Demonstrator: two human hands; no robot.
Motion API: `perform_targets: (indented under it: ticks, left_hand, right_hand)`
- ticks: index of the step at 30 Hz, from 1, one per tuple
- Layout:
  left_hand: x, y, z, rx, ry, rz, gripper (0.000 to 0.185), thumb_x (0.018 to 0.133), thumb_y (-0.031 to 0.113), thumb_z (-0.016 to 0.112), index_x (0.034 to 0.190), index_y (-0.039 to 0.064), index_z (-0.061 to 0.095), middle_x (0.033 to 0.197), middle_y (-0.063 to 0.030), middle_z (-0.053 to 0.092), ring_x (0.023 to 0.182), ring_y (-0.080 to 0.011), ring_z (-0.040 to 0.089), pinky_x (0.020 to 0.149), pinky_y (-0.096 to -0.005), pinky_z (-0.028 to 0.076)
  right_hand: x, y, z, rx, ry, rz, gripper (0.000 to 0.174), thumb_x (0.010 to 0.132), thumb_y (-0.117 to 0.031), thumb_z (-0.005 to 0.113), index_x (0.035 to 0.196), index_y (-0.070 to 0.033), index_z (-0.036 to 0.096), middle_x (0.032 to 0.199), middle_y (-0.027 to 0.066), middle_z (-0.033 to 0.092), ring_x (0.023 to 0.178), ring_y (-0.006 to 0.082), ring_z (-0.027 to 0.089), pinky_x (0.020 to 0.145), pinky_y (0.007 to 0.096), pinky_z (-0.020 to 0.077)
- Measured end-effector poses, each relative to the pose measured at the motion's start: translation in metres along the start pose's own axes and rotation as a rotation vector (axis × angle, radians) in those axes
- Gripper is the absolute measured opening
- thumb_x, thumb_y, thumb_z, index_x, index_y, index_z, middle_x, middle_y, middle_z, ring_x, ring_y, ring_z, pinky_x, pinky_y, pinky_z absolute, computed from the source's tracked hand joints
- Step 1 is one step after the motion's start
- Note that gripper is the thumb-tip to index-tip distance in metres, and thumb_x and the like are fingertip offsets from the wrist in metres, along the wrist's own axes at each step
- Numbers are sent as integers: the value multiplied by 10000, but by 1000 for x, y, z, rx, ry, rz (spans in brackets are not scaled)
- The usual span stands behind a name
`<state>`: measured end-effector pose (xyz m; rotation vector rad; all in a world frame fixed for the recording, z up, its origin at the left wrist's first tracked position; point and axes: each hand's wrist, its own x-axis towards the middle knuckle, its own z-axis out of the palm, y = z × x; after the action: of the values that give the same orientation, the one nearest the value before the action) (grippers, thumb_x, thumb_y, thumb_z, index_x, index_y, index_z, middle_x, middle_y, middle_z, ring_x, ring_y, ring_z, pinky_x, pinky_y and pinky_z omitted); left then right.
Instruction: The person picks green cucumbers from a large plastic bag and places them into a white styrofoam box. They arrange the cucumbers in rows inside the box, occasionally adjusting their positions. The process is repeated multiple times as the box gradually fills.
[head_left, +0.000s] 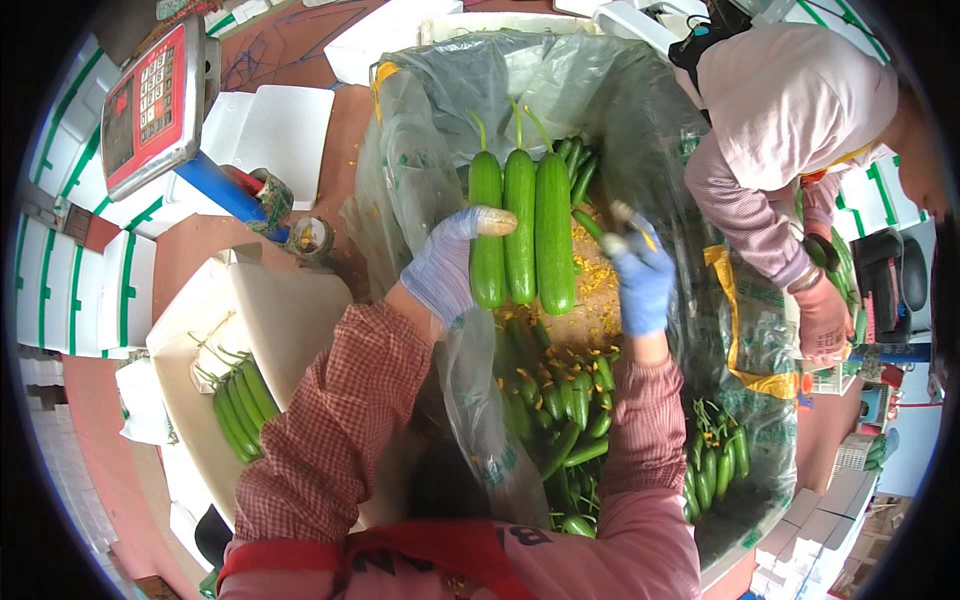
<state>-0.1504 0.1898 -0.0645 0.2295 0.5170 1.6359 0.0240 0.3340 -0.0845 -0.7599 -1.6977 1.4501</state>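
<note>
My left hand (450, 251), in a pale blue knit glove with whitish fingertips, grips three green cucumbers (520, 232) side by side, stems pointing away from me. Its thumb lies across the left and middle ones. Just to their right is my right hand (641, 277), gloved alike and slightly blurred, its fingers apart with nothing seen between them. A small cucumber (587, 223) reaches behind its fingertips; whether they touch is unclear. Both hands are over a large bin lined with clear plastic film (637, 97). Inside are many cucumbers (574, 397) and scattered yellow blossoms (596, 281).
At my left stands a white foam box (259, 300) holding several cucumbers (244, 405). A red-faced scale (150, 97) rises at upper left, with tape rolls (309, 236) by its post. Opposite, at right, a co-worker (787, 112) bends over cucumbers, a gloved hand (821, 319) lowered.
</note>
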Motion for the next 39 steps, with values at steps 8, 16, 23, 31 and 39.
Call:
perform_targets:
  ticks: [8,16,23,31,39]
  left_hand:
    - [-3,-8,3,151,58,43,503,760,155,669,1230,11,564,1067,-126,654,914,-252,659,812,-407,555]
    - [-103,-16,36,211,161,309,463,777,41,721,1218,54,578,1042,-75,662,910,-212,656,788,-365,548]
    - [-273,-14,33,272,345,543,480,841,289,746,1212,52,553,1052,-38,634,927,-143,603,820,-305,504]
    - [-473,72,-58,182,936,870,237,829,220,738,965,65,622,766,-30,597,636,-142,577,556,-273,484]
    - [-508,56,-87,142,682,839,319,856,217,709,1070,18,584,796,-36,583,684,-144,566,617,-277,482]
  right_hand:
    - [-21,-18,-28,338,-256,293,557,934,-244,631,1398,-2,442,1161,139,629,911,233,674,754,353,599]
    - [-82,-102,56,242,-450,224,507,856,-127,692,1319,17,545,1183,78,626,1069,153,564,952,290,446]
    - [-180,-123,160,253,-861,222,652,709,-92,834,1268,-22,506,1116,39,619,1017,152,584,903,305,489]
    - [-234,-101,294,-104,-1008,179,644,741,-29,764,1321,25,490,1014,86,667,893,153,624,826,288,517]
    - [-246,-12,379,-937,-1022,198,709,725,-206,820,1308,25,488,1186,222,633,1123,329,608,964,355,477]
